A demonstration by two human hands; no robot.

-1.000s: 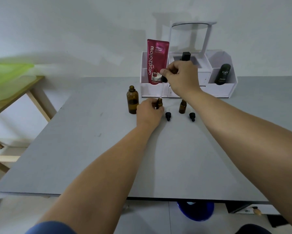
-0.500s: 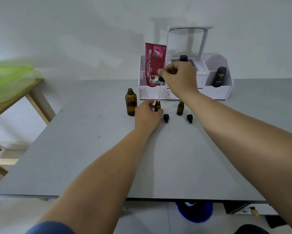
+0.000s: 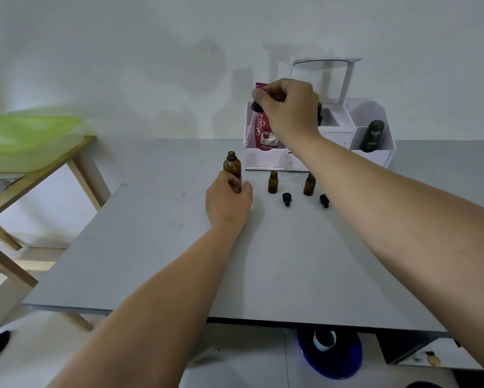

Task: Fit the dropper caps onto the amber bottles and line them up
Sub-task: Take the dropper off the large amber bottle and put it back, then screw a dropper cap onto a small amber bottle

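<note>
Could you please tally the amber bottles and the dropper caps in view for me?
Amber bottles: 3, the large amber bottle held by the left hand
Dropper caps: 3, one dropper cap pinched by the right hand
Total: 6

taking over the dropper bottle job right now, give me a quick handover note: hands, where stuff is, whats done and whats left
Left hand: grips the large amber bottle, which stands upright on the table with its neck open.
Right hand: raised, its fingers pinch a black dropper cap above and to the right of that bottle.
Two small amber bottles stand uncapped further right, with a small black cap lying in front of each.
Done: no bottle is capped yet.
Left: probably fit the held cap on the large bottle, then cap both small ones and line up all three.
</note>
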